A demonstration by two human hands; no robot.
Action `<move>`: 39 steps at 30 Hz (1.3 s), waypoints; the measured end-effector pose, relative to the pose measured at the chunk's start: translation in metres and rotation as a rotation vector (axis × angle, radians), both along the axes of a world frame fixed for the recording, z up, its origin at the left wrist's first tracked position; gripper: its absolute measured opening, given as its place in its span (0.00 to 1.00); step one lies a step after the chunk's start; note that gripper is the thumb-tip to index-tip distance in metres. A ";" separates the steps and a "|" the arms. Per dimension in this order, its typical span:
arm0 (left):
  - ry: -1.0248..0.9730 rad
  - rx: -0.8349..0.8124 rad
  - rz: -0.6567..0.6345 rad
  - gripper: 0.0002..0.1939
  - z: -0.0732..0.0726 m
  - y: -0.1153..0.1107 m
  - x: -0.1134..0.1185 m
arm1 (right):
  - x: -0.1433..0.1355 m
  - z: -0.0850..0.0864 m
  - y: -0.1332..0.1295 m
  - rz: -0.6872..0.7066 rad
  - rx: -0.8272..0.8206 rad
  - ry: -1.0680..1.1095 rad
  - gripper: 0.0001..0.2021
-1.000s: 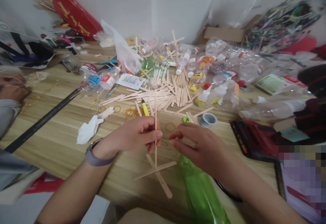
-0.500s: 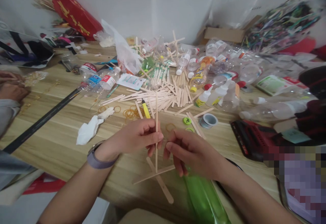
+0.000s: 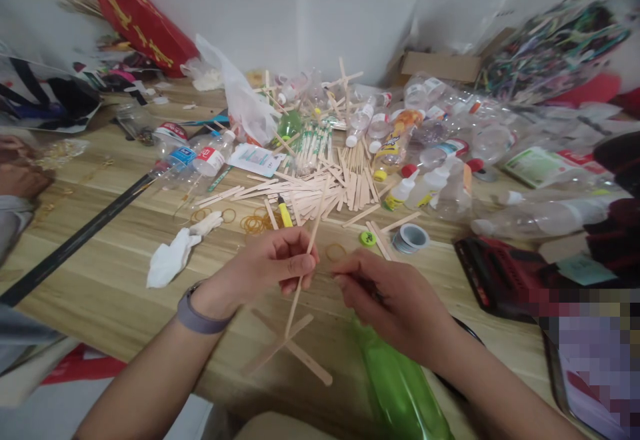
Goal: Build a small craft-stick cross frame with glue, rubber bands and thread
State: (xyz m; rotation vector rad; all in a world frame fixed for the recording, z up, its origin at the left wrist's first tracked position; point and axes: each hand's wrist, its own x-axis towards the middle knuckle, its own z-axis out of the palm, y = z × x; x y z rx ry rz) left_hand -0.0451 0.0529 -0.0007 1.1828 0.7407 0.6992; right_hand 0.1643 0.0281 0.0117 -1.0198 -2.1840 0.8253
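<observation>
An upright wooden stick point(image 3: 296, 300) is pinched in my left hand point(image 3: 287, 263), leaning slightly right at its top. At its lower end sit two crossed flat sticks point(image 3: 307, 361), above the table's front part. My right hand point(image 3: 383, 293) is just to the right, its thumb and forefinger pinched together; whatever lies between them is too small to make out. A green plastic bottle point(image 3: 400, 387) lies below my right hand. Beyond the hands are a rubber band point(image 3: 335, 252), a yellow pen-like tool point(image 3: 285, 212) and a pile of flat sticks point(image 3: 315, 193).
Plastic bottles point(image 3: 435, 140) crowd the back right. A grey spool point(image 3: 410, 238) and a red-black power tool point(image 3: 493, 280) are at right. White tissue point(image 3: 171, 257) and a long black bar point(image 3: 80, 237) lie left. Another person's hands point(image 3: 20, 173) show at the far left.
The stick in my left hand has tilted, its crossed base shifting left and turning. My right hand has moved slightly right, away from the stick, and its fingers have drawn together.
</observation>
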 end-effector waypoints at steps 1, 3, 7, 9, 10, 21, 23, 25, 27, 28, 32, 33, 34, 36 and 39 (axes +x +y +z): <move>-0.012 -0.017 -0.004 0.20 -0.001 0.000 0.000 | 0.000 0.000 0.000 0.010 0.031 0.009 0.09; -0.023 -0.042 -0.015 0.21 -0.002 -0.001 0.000 | -0.001 -0.001 0.001 0.039 0.060 0.032 0.11; -0.023 -0.043 -0.057 0.23 -0.004 -0.004 0.002 | -0.001 -0.003 0.003 0.064 -0.027 0.147 0.11; -0.040 -0.036 -0.091 0.24 -0.005 -0.004 0.003 | -0.001 -0.004 0.003 0.083 -0.079 0.210 0.12; -0.050 -0.032 -0.107 0.24 -0.006 -0.005 0.003 | -0.001 -0.004 0.003 0.098 -0.090 0.236 0.12; -0.034 -0.056 -0.112 0.25 -0.015 -0.005 0.006 | 0.002 -0.010 -0.002 0.158 0.192 0.231 0.09; 0.005 -0.049 -0.064 0.24 -0.015 -0.002 0.008 | 0.004 -0.012 -0.001 0.139 0.326 0.125 0.09; 0.050 -0.028 -0.021 0.22 -0.015 0.001 0.010 | 0.006 -0.013 -0.002 0.120 0.456 -0.007 0.11; 0.080 -0.001 0.003 0.19 -0.015 0.002 0.010 | 0.008 -0.013 -0.003 0.104 0.577 -0.126 0.12; 0.089 0.011 0.006 0.18 -0.016 0.002 0.010 | 0.008 -0.013 -0.003 0.101 0.632 -0.170 0.13; 0.150 0.025 -0.037 0.13 -0.017 0.000 0.006 | 0.010 -0.013 -0.004 0.124 0.760 -0.234 0.15; 0.170 0.021 -0.049 0.13 -0.017 -0.001 0.005 | 0.010 -0.013 -0.004 0.130 0.767 -0.239 0.15; 0.183 0.018 -0.056 0.13 -0.016 -0.001 0.005 | 0.010 -0.014 -0.004 0.139 0.768 -0.245 0.14; 0.195 0.012 -0.061 0.14 -0.014 -0.001 0.004 | 0.010 -0.014 -0.005 0.148 0.764 -0.261 0.13; 0.200 0.019 -0.050 0.14 -0.008 -0.001 0.005 | 0.009 -0.012 -0.006 0.135 0.774 -0.263 0.12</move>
